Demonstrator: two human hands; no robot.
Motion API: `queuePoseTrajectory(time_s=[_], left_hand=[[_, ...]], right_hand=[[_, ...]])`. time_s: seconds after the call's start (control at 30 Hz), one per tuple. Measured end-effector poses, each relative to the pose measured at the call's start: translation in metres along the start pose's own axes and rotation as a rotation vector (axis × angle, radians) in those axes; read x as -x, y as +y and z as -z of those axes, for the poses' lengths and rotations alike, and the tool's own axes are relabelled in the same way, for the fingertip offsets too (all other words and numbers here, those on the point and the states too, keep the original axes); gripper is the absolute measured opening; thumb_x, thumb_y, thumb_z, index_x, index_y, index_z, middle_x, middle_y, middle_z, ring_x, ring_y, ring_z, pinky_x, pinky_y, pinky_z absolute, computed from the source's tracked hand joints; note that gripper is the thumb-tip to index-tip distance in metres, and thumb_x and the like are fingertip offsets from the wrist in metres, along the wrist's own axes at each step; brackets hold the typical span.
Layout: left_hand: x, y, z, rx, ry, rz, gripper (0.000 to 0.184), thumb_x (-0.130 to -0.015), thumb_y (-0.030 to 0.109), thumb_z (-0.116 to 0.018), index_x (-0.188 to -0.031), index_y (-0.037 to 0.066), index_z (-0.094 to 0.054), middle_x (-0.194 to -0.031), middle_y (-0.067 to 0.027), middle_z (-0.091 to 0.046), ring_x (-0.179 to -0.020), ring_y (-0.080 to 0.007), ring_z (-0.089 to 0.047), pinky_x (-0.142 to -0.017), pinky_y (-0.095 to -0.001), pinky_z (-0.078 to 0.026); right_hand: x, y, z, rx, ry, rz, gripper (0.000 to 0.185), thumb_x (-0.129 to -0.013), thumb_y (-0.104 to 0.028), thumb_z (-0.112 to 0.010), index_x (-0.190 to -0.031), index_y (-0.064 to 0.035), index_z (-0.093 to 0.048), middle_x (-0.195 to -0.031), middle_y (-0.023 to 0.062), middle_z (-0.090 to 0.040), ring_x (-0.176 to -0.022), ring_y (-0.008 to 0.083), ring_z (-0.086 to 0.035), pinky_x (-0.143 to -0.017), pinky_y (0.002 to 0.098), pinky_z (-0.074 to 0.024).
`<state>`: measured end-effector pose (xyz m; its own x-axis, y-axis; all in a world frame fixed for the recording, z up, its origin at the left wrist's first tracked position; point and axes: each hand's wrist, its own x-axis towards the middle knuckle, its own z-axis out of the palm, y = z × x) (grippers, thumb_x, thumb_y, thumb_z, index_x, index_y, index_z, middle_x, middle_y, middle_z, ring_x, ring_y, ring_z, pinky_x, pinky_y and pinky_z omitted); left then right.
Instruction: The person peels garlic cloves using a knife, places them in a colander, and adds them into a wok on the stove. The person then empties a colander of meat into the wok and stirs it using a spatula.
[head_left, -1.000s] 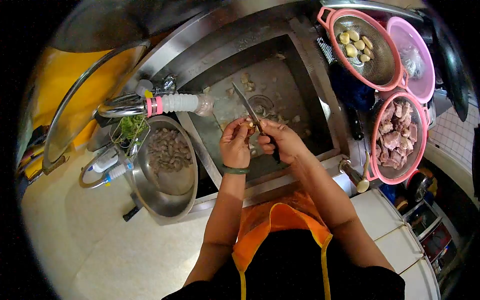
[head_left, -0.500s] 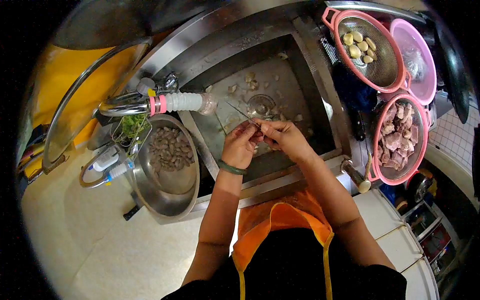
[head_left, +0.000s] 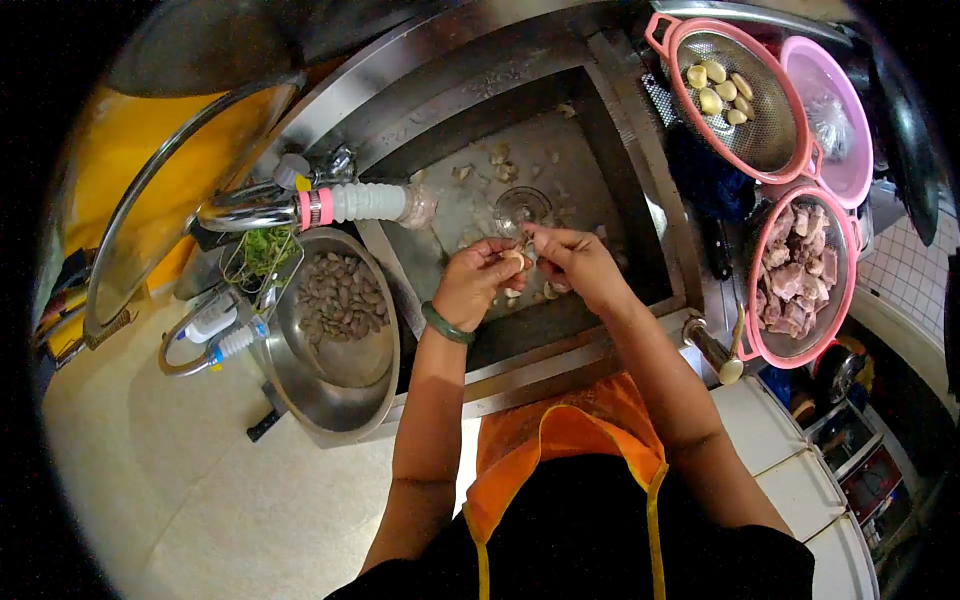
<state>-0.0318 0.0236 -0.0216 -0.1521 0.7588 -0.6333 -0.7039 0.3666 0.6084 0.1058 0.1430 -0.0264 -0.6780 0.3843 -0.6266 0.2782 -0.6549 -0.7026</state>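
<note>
Over the sink [head_left: 620,180], my left hand [head_left: 474,285], with a green bangle at its wrist, pinches a pale garlic clove [head_left: 514,259] between thumb and fingers. My right hand [head_left: 580,265] is closed beside it, thumb and forefinger together almost touching the clove. The slim knife seen in it earlier is hardly visible now, its blade hidden or edge-on at the fingertips. Below both hands, garlic cloves and bits of skin [head_left: 500,155] lie scattered on the wet sink floor around the drain [head_left: 522,207].
A faucet with a ribbed extension [head_left: 365,204] reaches over the sink's left side. At left, a metal basin [head_left: 350,415] holds small dark shellfish. On the right stand a pink-rimmed strainer [head_left: 745,165] with peeled cloves, another strainer [head_left: 757,345] with raw meat chunks, and a pink bowl [head_left: 855,150].
The knife blade that pointed up and left from my right hand no longer shows clearly. The clove has come into view in my left fingers, and my right hand has turned slightly upward.
</note>
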Motion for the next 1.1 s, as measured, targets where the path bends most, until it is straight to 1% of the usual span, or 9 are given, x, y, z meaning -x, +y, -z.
queuePoseTrajectory(time_s=[0.17, 0.27, 0.47, 0.53, 0.6, 0.7, 0.8, 1.0, 1.1], left_hand=[[0.007, 0.0, -0.003, 0.216, -0.078, -0.04, 0.016, -0.086, 0.004, -0.056, -0.101, 0.001, -0.055, -0.095, -0.0113, -0.06, -0.082, -0.0162, -0.059, -0.074, -0.0277, -0.05], [0.002, -0.014, 0.002, 0.371, 0.087, -0.126, 0.019, -0.086, 0.004, -0.054, -0.105, 0.001, -0.054, -0.099, -0.0112, -0.06, -0.086, -0.0188, -0.06, -0.077, -0.029, -0.051], [-0.005, -0.022, 0.009, 0.52, -0.002, -0.183, 0.023, -0.087, 0.002, -0.052, -0.109, 0.001, -0.054, -0.102, -0.0097, -0.059, -0.089, -0.0195, -0.059, -0.079, -0.0284, -0.05], [-0.004, -0.021, 0.0, 0.556, 0.051, -0.202, 0.024, -0.086, 0.001, -0.052, -0.109, 0.001, -0.054, -0.101, -0.0094, -0.06, -0.088, -0.0184, -0.059, -0.078, -0.0286, -0.05], [-0.001, -0.02, -0.006, 0.584, 0.089, -0.204, 0.025, -0.085, 0.001, -0.052, -0.11, 0.001, -0.054, -0.1, -0.009, -0.06, -0.087, -0.0177, -0.059, -0.078, -0.0286, -0.05], [0.001, -0.023, -0.006, 0.614, 0.083, -0.186, 0.027, -0.084, 0.0, -0.052, -0.111, 0.001, -0.053, -0.1, -0.0083, -0.06, -0.087, -0.0173, -0.059, -0.079, -0.0277, -0.05], [-0.001, -0.033, 0.005, 0.654, 0.015, -0.172, 0.024, -0.084, 0.0, -0.051, -0.108, 0.001, -0.054, -0.099, -0.0075, -0.06, -0.087, -0.0169, -0.059, -0.08, -0.0261, -0.049], [0.004, -0.025, -0.005, 0.71, 0.083, -0.12, 0.018, -0.083, -0.002, -0.052, -0.1, 0.002, -0.056, -0.096, -0.0062, -0.059, -0.088, -0.0163, -0.058, -0.082, -0.0256, -0.049], [0.001, -0.037, 0.009, 0.745, -0.032, -0.154, 0.022, -0.084, -0.001, -0.051, -0.105, 0.001, -0.055, -0.103, -0.007, -0.059, -0.092, -0.0169, -0.058, -0.085, -0.0261, -0.048]], right_hand=[[-0.017, -0.004, 0.025, -0.122, 0.172, 0.042, 0.04, -0.091, -0.03, -0.052, -0.126, -0.0093, -0.05, -0.066, -0.0038, -0.047, -0.054, 0.0051, -0.038, -0.047, 0.0198, -0.0309], [-0.004, -0.013, 0.017, -0.054, 0.181, 0.009, 0.041, -0.091, -0.029, -0.052, -0.128, -0.012, -0.048, -0.069, -0.0043, -0.046, -0.057, 0.0054, -0.039, -0.049, 0.0187, -0.0312], [0.028, 0.0, -0.021, 0.142, -0.048, 0.224, 0.045, -0.089, -0.019, -0.055, -0.133, -0.0133, -0.043, -0.077, -0.0025, -0.047, -0.068, 0.0052, -0.042, -0.059, 0.0191, -0.0383], [0.029, 0.001, -0.025, 0.29, 0.006, 0.312, 0.042, -0.088, -0.021, -0.056, -0.129, -0.018, -0.047, -0.11, 0.012, -0.062, -0.095, 0.0154, -0.058, -0.083, 0.0279, -0.0443], [0.026, 0.008, -0.026, 0.358, 0.068, 0.439, 0.039, -0.087, -0.022, -0.057, -0.126, -0.021, -0.051, -0.105, 0.0134, -0.063, -0.093, 0.0139, -0.06, -0.081, 0.0275, -0.0453], [0.026, 0.004, -0.024, 0.422, 0.087, 0.388, 0.035, -0.087, -0.025, -0.058, -0.122, -0.0229, -0.054, -0.102, 0.0136, -0.064, -0.091, 0.0143, -0.062, -0.079, 0.0281, -0.0465], [0.032, -0.011, -0.021, 0.499, 0.059, 0.145, 0.033, -0.087, -0.027, -0.057, -0.12, -0.0252, -0.056, -0.097, 0.0137, -0.065, -0.085, 0.0167, -0.064, -0.074, 0.0292, -0.0478], [0.025, 0.009, -0.022, 0.408, 0.092, 0.445, 0.035, -0.088, -0.025, -0.056, -0.123, -0.0255, -0.053, -0.095, 0.0128, -0.065, -0.079, 0.0152, -0.064, -0.07, 0.0298, -0.0484], [0.029, -0.002, -0.019, 0.447, 0.034, 0.318, 0.036, -0.088, -0.025, -0.056, -0.124, -0.0249, -0.052, -0.104, 0.012, -0.063, -0.087, 0.0158, -0.064, -0.073, 0.0296, -0.0481]])
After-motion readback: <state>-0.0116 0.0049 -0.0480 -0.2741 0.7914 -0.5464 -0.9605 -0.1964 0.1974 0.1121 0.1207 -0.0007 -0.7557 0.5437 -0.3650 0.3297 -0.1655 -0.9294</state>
